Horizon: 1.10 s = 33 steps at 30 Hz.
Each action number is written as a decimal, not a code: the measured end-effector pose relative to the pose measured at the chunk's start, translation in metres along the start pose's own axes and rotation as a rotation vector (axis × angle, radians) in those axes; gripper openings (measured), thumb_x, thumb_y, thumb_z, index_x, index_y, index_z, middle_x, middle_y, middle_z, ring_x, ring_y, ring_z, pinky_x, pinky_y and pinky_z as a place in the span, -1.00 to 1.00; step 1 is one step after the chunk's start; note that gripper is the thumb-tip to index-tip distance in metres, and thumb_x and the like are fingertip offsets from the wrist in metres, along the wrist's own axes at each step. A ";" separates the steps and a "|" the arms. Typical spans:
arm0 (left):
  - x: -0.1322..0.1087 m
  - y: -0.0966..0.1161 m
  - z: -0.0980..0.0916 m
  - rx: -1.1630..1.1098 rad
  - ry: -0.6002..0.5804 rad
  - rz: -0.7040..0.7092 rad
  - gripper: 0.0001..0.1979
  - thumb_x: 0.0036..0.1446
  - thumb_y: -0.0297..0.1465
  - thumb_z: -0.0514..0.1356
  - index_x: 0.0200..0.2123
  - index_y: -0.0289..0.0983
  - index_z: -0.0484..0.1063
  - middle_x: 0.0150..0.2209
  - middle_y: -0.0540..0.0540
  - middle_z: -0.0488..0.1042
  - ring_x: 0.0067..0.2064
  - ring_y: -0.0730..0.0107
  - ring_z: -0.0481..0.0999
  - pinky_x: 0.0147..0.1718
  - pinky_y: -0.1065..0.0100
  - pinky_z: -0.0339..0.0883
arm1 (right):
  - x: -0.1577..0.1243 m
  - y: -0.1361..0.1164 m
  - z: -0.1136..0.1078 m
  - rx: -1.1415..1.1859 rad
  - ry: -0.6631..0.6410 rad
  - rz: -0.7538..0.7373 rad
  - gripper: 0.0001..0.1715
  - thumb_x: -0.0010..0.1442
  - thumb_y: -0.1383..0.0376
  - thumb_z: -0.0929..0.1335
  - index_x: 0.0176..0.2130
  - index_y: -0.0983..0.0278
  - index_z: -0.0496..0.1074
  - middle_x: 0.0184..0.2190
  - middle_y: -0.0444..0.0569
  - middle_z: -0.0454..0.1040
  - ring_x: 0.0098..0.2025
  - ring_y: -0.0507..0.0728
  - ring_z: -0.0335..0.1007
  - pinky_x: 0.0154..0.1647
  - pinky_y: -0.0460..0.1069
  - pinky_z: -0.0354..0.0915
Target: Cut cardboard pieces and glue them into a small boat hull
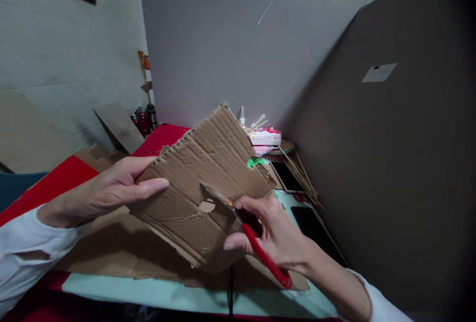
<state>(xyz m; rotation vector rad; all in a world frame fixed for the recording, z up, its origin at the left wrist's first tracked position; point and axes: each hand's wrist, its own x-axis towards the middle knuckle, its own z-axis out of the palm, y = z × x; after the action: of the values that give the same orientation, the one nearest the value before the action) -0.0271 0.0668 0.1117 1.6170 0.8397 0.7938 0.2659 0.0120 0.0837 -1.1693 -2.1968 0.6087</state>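
A piece of corrugated cardboard (pixel 208 153) with torn, ragged edges is held up, tilted, in front of me. My left hand (pixel 122 185) grips its left edge, thumb on the near face and the other fingers hidden behind. Red-handled scissors (pixel 260 257) are in my right hand (pixel 267 227), which is closed around the handles. A scissor blade lies across the near face of the cardboard, its tip pointing up and left, just above a small oval hole (pixel 207 206). Whether the blades are apart I cannot make out.
Beneath lies a larger flat cardboard sheet (pixel 107 247) on a pale green surface (pixel 148 287). Behind are a tissue packet (pixel 266 137), wooden sticks (pixel 301 175), a dark-screened tablet (pixel 286 176) and another dark flat panel (pixel 316 230). Grey partitions (pixel 223 44) rise at the back and right.
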 end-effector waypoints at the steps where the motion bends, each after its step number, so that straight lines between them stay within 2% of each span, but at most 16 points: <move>1: 0.000 0.002 0.001 -0.003 0.009 -0.009 -0.75 0.14 -0.34 0.31 -0.10 -0.26 0.63 -0.49 0.08 0.62 -0.41 0.43 0.58 -0.50 0.55 0.46 | 0.000 0.000 0.000 -0.010 0.010 -0.018 -0.40 0.13 -0.15 0.46 -0.49 0.27 0.29 -0.67 -0.35 0.02 -0.59 -0.06 -0.17 -0.57 -0.11 -0.16; 5: -0.001 -0.001 0.004 -0.026 0.063 -0.021 -0.72 0.10 -0.35 0.34 -0.09 -0.26 0.62 -0.50 0.10 0.59 -0.44 0.48 0.56 -0.50 0.60 0.43 | -0.003 0.002 0.001 -0.040 0.026 -0.105 -0.53 0.29 0.02 0.39 -0.46 0.26 0.26 -0.63 -0.32 0.05 -0.58 -0.05 -0.12 -0.54 -0.11 -0.09; 9: -0.001 -0.010 0.002 -0.037 0.098 -0.028 -0.63 0.12 -0.28 0.34 0.00 -0.26 0.58 -0.51 0.07 0.59 -0.43 0.42 0.57 -0.52 0.56 0.45 | -0.004 0.003 -0.003 -0.084 0.022 -0.177 -0.59 0.37 0.14 0.32 -0.46 0.25 0.24 -0.59 -0.28 0.10 -0.58 -0.05 -0.10 -0.52 -0.10 -0.08; 12: -0.003 -0.013 0.001 -0.029 0.093 -0.042 -0.63 0.13 -0.28 0.34 0.01 -0.25 0.58 -0.50 0.07 0.60 -0.46 0.44 0.56 -0.55 0.57 0.44 | -0.003 0.001 -0.007 -0.088 0.022 -0.169 -0.54 0.34 0.05 0.36 -0.47 0.26 0.28 -0.62 -0.28 0.13 -0.58 -0.05 -0.10 -0.53 -0.11 -0.08; 16: -0.004 -0.011 0.002 -0.017 0.069 -0.038 -0.65 0.13 -0.23 0.34 -0.04 -0.23 0.62 -0.52 0.06 0.60 -0.46 0.44 0.56 -0.56 0.59 0.43 | 0.000 -0.006 -0.008 -0.088 0.019 -0.113 -0.41 0.20 -0.12 0.43 -0.51 0.27 0.27 -0.67 -0.31 0.09 -0.60 -0.07 -0.11 -0.55 -0.10 -0.13; 20: -0.004 -0.013 0.004 -0.030 0.084 -0.033 -0.63 0.11 -0.19 0.35 -0.03 -0.19 0.61 -0.49 0.06 0.61 -0.41 0.41 0.59 -0.48 0.55 0.48 | 0.002 -0.010 -0.009 -0.101 0.038 -0.117 -0.40 0.19 -0.14 0.43 -0.51 0.27 0.27 -0.68 -0.32 0.06 -0.58 -0.06 -0.14 -0.53 -0.09 -0.13; 27: -0.013 -0.019 -0.002 -0.016 0.155 -0.059 -0.59 0.10 -0.22 0.36 0.01 -0.22 0.59 -0.48 0.02 0.63 -0.44 0.36 0.59 -0.44 0.46 0.51 | 0.001 -0.016 -0.009 -0.157 0.007 -0.190 -0.63 0.33 0.19 0.32 -0.47 0.22 0.18 -0.58 -0.27 0.06 -0.56 -0.03 -0.18 -0.53 -0.05 -0.14; 30: -0.016 -0.016 -0.001 -0.018 0.153 -0.080 -0.66 0.10 -0.24 0.36 -0.06 -0.21 0.62 -0.43 0.00 0.65 -0.35 0.27 0.63 -0.40 0.43 0.52 | -0.002 -0.018 -0.009 -0.177 -0.022 -0.198 -0.69 0.36 0.19 0.30 -0.41 0.26 0.28 -0.56 -0.23 0.12 -0.56 -0.01 -0.11 -0.52 -0.04 -0.11; 33: -0.014 -0.008 0.005 0.003 0.120 -0.056 -0.83 0.04 -0.30 0.38 -0.27 -0.20 0.66 -0.51 0.04 0.61 -0.43 0.33 0.59 -0.50 0.47 0.48 | -0.003 -0.021 -0.010 -0.158 -0.030 -0.174 -0.57 0.33 0.04 0.36 -0.39 0.31 0.39 -0.59 -0.23 0.18 -0.57 -0.02 -0.05 -0.53 -0.05 -0.09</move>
<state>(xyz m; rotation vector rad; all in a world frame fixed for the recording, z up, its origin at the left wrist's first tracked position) -0.0307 0.0537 0.1017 1.5536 0.9671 0.8566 0.2615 0.0002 0.1037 -1.0367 -2.3776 0.3877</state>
